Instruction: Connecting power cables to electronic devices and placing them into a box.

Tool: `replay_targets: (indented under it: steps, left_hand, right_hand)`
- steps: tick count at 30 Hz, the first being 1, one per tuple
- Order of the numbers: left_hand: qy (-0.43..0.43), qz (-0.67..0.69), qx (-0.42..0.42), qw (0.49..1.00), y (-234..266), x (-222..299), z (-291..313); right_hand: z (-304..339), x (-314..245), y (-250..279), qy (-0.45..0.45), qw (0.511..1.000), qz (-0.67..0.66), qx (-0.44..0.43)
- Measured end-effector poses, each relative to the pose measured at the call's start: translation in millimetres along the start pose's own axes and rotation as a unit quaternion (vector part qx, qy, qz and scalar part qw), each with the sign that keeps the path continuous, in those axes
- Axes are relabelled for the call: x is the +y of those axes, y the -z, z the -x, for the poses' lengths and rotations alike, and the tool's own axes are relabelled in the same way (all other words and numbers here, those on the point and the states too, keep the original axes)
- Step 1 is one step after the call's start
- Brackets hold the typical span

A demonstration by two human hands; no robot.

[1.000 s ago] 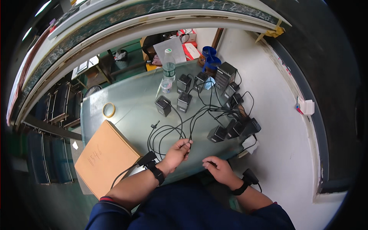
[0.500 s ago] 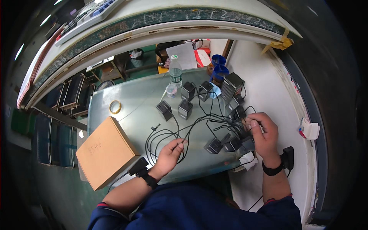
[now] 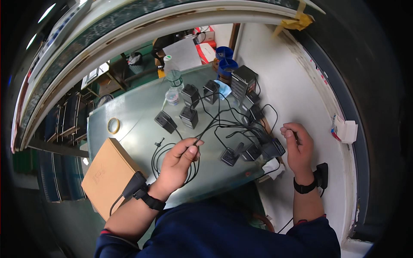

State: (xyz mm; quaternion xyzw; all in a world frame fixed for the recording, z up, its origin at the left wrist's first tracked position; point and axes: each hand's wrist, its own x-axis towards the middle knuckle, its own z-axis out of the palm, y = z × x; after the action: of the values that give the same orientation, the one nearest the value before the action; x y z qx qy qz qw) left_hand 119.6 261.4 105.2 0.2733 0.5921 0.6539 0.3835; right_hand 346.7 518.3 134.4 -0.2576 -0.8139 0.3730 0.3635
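My left hand [image 3: 176, 165] is closed in a pinch on a bundle of thin black cables [image 3: 206, 130] above the glass tabletop [image 3: 137, 103]. Below and beside it, the cables hang in loose loops, and a small plug end [image 3: 159, 142] lies to the left. Several black box-shaped devices, including one near the middle [image 3: 188, 117] and one at the far left of the group [image 3: 165, 122], are joined to the cables. To the right, my right hand [image 3: 299, 148] is held with loosely curled fingers, apart from the cables. I see nothing in it.
A brown cardboard box [image 3: 109, 176] and a roll of tape [image 3: 113, 125] are on the left. Farther back stand a plastic bottle [image 3: 174, 77], blue-rimmed round containers [image 3: 227, 66] and a stack of black devices [image 3: 243, 81]. A white ledge [image 3: 297, 86] runs along the right.
My left hand has moved up and taken the cable bundle higher along its length. My right hand has come away from the cables and devices. The whole view has shifted.
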Motion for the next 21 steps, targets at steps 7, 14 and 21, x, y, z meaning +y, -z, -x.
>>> replay_targets:
  steps: [7,14,21]
  left_hand:
    - [0.070,0.071,0.034,0.994,11,-9,-13]
    - [0.117,0.085,0.027,0.989,7,-21,-14]
    - [0.128,0.071,0.015,0.989,10,-28,-5]
  right_hand:
    - [88,39,-6,-0.182,0.982,-0.057,-0.014]
    - [135,103,-78,-0.222,0.973,0.016,-0.052]
    - [105,113,-91,-0.278,0.946,-0.156,-0.060]
